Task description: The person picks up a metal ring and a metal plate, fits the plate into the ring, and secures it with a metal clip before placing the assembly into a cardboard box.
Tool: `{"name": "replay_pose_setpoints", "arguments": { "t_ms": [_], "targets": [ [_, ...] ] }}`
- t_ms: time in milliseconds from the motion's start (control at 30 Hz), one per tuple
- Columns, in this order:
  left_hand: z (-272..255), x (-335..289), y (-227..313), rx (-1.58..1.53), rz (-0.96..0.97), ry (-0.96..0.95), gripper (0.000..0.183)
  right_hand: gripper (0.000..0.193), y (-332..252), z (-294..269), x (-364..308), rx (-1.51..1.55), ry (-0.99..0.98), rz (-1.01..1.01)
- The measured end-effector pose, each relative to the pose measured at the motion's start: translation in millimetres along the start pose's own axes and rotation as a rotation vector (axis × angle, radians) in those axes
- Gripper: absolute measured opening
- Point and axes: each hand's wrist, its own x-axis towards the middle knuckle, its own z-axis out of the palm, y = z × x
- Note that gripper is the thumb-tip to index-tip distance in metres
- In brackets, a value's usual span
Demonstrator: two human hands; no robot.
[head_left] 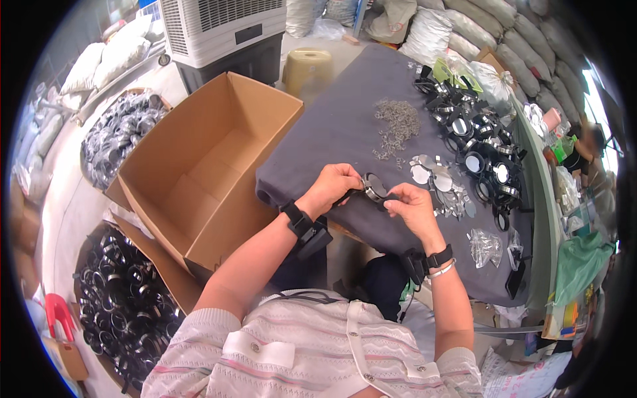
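Over the near edge of the grey cloth, both my hands hold what looks like a watch (375, 187), a round silvery case with black strap ends. My left hand (332, 188) pinches it from the left, near the case. From the other side, my right hand (413, 207) grips the black strap end between thumb and fingers. Just right of my hands lies a scatter of thin silvery discs (441, 179). Beyond them is a heap of small metal clips (398, 126). A large pile of similar black-strapped watches (484, 149) spreads along the right side of the table.
An open cardboard box (199, 169) stands left of the table. More black watches fill a container (123, 298) at lower left; grey bagged pieces (123, 129) lie farther back. A clear plastic bag (486, 247) rests on the grey cloth (345, 99). An air cooler (225, 40) stands behind.
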Motion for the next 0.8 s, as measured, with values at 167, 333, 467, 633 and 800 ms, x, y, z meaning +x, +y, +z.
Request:
{"name": "replay_pose_setpoints", "arguments": {
  "t_ms": [167, 333, 467, 633, 800],
  "targets": [
    [-6, 3, -5, -0.051, 0.003, -0.059, 0.004, 0.014, -8, 21, 14, -0.421, 0.032, -0.530],
    [-4, 1, -4, -0.062, 0.005, -0.066, 0.003, 0.016, -3, 28, 18, -0.201, 0.061, -0.323],
    [-7, 2, -4, -0.042, 0.002, -0.041, 0.003, 0.015, 5, 31, 25, -0.258, 0.074, -0.380],
    [-6, 7, -22, 0.171, 0.339, 0.061, 0.005, 0.015, 6, 32, 37, -0.387, 0.075, -0.460],
    [1, 5, -26, 0.485, 0.553, 0.100, 0.014, 0.013, -11, 17, 41, -0.195, -0.026, -0.166]
  ]
}}
